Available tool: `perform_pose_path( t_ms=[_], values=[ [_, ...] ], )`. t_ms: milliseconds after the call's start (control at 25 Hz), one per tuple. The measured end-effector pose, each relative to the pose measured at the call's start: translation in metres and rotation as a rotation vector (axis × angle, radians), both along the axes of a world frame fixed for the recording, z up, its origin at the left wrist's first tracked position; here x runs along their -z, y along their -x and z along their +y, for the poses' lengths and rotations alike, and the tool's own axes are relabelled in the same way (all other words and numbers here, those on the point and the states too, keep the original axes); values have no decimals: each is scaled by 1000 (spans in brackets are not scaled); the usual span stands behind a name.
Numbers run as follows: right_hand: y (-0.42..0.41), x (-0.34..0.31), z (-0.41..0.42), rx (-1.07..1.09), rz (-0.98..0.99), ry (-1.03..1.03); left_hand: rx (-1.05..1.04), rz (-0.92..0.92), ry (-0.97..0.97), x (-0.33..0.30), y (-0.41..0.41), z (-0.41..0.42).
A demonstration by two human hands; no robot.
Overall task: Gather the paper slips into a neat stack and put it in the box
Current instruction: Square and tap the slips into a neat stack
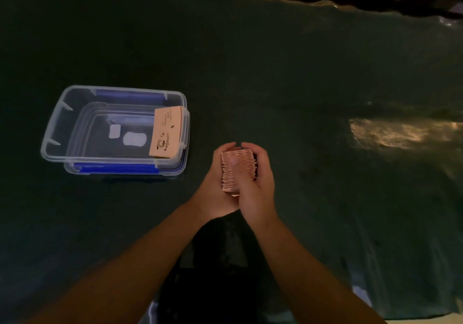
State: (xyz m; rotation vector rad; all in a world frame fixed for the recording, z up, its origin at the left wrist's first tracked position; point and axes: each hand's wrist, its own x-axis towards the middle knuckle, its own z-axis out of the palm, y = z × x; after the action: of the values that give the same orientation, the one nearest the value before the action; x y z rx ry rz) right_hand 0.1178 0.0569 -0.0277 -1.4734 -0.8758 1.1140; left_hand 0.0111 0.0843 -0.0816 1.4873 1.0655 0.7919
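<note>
A thick stack of pink paper slips (246,159) stands on edge between both hands, near the table's middle. My left hand (215,191) cups its left side and my right hand (255,188) wraps its right side, with a thumb across the edges. To the left sits a clear plastic box (50,136) with blue clips, open on top. Inside it, a pink stack of slips with a coffee-cup print (166,133) leans against the right wall.
A dark green cloth (275,86) covers the table and wrinkles at its far edge. A patch of light glares on the cloth at the right (400,133). Two white labels (134,139) show on the box's floor.
</note>
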Motion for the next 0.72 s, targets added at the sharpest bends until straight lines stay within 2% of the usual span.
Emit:
perform_pose_path(
  t_ms=[120,320,480,640,720],
  values=[
    [2,4,4,31,-98,27,-18,-7,-2,0,3,3],
    [-3,11,-2,-99,-86,62,-27,-19,37,-4,4,5],
    [-2,12,-2,-112,-39,52,-32,-73,75,-10,-2,4],
    [-3,6,0,-60,96,80,-66,48,-37,-13,-10,3],
    [-1,4,2,-17,30,82,-16,67,-69,-14,-3,7]
  ],
)
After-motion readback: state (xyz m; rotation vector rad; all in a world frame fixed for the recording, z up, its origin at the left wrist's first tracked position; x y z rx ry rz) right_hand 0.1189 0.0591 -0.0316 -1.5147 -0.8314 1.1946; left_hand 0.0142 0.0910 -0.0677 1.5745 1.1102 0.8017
